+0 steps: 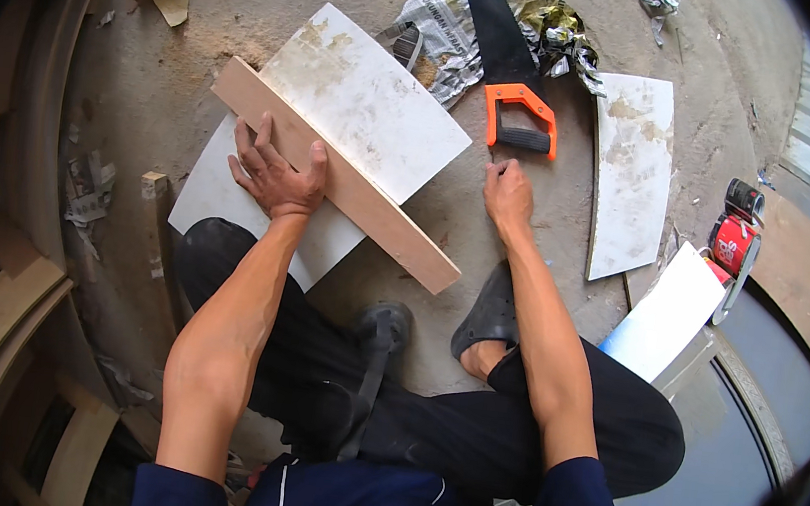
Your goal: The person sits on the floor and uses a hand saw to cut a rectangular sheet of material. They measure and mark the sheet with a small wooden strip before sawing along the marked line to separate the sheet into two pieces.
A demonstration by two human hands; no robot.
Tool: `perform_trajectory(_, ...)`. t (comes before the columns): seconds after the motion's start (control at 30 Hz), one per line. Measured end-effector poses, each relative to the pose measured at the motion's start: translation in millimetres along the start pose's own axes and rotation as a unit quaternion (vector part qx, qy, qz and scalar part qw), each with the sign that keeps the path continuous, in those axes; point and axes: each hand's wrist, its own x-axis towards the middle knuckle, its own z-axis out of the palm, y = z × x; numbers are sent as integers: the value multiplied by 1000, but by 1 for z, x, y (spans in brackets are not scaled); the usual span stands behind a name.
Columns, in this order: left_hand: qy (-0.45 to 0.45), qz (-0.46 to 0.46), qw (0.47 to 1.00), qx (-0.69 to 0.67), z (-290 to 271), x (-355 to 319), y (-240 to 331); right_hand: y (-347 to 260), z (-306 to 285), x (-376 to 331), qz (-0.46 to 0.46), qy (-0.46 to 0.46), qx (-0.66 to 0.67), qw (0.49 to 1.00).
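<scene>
My left hand lies with its fingers spread across a long wooden strip, pressing on it. The strip runs diagonally over a white, stained board, which shows on both sides of it. My right hand is closed in a pinch, right of the strip and just below the handsaw. A thin dark bit shows at its fingertips, too small to name. The handsaw lies on the floor with its dark blade pointing away and its orange and black handle toward me.
Crumpled foil packaging lies behind the saw. Another white board piece is at the right, near a red can-like object and a white sheet. Curved wooden pieces stand at the left, beside a wooden post.
</scene>
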Motion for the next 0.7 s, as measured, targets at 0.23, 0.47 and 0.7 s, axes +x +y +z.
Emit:
perform_trajectory(0.23, -21, -13, 999, -46, -5, 1, 3, 6, 6, -2, -23, 26, -47, 998)
perform_trajectory(0.47, 0, -23, 997, -73, -4, 1, -12, -45, -26, -81, 107, -20, 367, 924)
perform_trajectory(0.7, -1, -14, 1000, -15, 3, -3, -3, -60, -6, -124, -32, 34, 292, 955)
